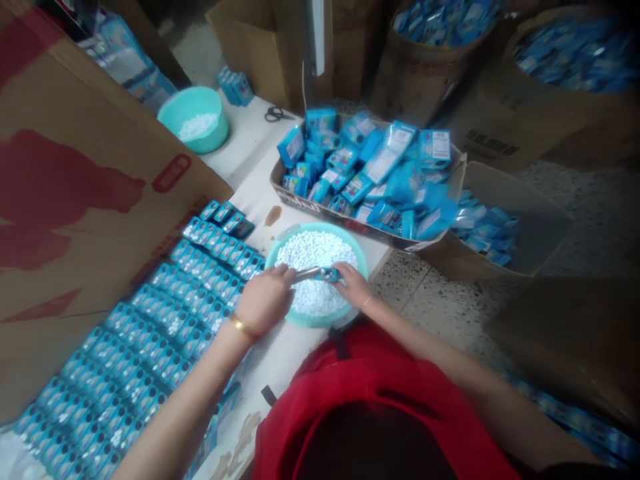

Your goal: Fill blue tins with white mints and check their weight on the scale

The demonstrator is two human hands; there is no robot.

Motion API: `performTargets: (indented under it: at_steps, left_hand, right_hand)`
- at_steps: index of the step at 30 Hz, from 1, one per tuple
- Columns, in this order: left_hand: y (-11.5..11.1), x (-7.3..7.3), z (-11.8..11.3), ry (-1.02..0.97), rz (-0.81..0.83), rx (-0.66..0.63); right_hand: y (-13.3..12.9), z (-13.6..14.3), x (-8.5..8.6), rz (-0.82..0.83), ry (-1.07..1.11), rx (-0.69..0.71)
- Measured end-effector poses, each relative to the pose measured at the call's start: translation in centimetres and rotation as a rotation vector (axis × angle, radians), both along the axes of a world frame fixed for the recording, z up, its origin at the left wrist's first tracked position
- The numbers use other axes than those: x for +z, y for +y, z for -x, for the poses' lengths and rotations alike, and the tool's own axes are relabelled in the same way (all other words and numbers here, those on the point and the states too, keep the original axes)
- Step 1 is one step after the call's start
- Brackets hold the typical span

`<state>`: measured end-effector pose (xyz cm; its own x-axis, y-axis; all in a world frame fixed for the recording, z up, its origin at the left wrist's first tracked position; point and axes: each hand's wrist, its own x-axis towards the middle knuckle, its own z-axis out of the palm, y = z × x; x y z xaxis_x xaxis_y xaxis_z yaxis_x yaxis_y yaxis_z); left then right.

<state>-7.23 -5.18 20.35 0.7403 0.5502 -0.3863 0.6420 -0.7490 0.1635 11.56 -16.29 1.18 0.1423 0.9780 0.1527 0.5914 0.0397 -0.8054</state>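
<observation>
So the left hand is curled closed around the end of a slim silver tool, and the right hand has a little blue box pinched in its fingertips. The tool's far end meets the box, though it's too blurry to tell if it's inside. Both sit right above a turquoise bowl loaded with small white pellets on a white bench. Off to the left there's a whole bunch of blue boxes standing in neat rows, next to a big cardboard box. Past the bowl is a shallow carton heaped with blue packs, plus black-handled scissors further back.
</observation>
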Motion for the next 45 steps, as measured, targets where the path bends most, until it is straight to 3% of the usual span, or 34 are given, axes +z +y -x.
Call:
performTargets:
  at_steps: [4, 7, 11, 15, 18, 21, 25, 28, 31, 35, 37, 39, 42, 45]
  left_hand:
    - [1.5, -4.3, 1.1, -0.286, 0.168, 0.015]
    - [2.1, -7.5, 0.8, -0.322, 0.246, -0.021]
    - [4.5, -9.0, 0.8, -0.408, 0.218, 0.008]
    - [9.9, -9.8, 1.9, -0.53, -0.046, 0.259]
    - [14.5, -11.4, 3.4, -0.434, -0.224, 0.506]
    - [17.9, -13.7, 5.1, -0.294, -0.245, 0.644]
    - [19.6, -16.3, 6.6, -0.24, -0.196, 0.716]
    - [18.8, -16.8, 6.7, -0.268, -0.185, 0.757]
    - [15.7, -15.9, 6.0, -0.356, -0.196, 0.744]
    - [7.6, -14.4, 3.7, -0.48, -0.117, 0.587]
    - [3.2, -14.3, 2.0, -0.594, 0.013, 0.454]
    - [-0.1, -14.5, 0.5, -0.528, 0.114, 0.409]
    - [-1.8, -14.8, -0.5, -0.411, 0.152, 0.43]
    - [-1.2, -14.8, 0.4, -0.399, 0.15, 0.449]
  right_hand:
    - [0.1, 1.3, 1.1, -0.053, 0.0, 0.019]
    - [1.0, 2.6, 2.0, -0.044, 0.045, 0.02]
    - [3.2, 2.3, 3.4, -0.049, 0.074, -0.041]
    - [5.4, -1.1, 5.3, -0.128, -0.009, -0.146]
    - [6.5, -3.9, 6.3, -0.156, -0.091, -0.236]
    - [6.8, -5.3, 6.0, -0.142, -0.142, -0.247]
    - [5.3, -5.0, 4.2, -0.1, -0.173, -0.163]
    - [3.4, -4.3, 2.6, -0.064, -0.237, -0.136]
    - [1.3, -3.9, 1.0, 0.01, -0.27, -0.202]
    - [-1.2, -3.3, -1.7, 0.2, -0.124, -0.342]
    - [-2.0, -3.2, -3.1, 0.276, -0.01, -0.39]
    - [-2.4, -3.2, -4.3, 0.305, 0.072, -0.392]
    - [-2.4, -3.4, -5.0, 0.289, 0.084, -0.356]
    - [-2.1, -3.6, -4.6, 0.257, 0.017, -0.325]
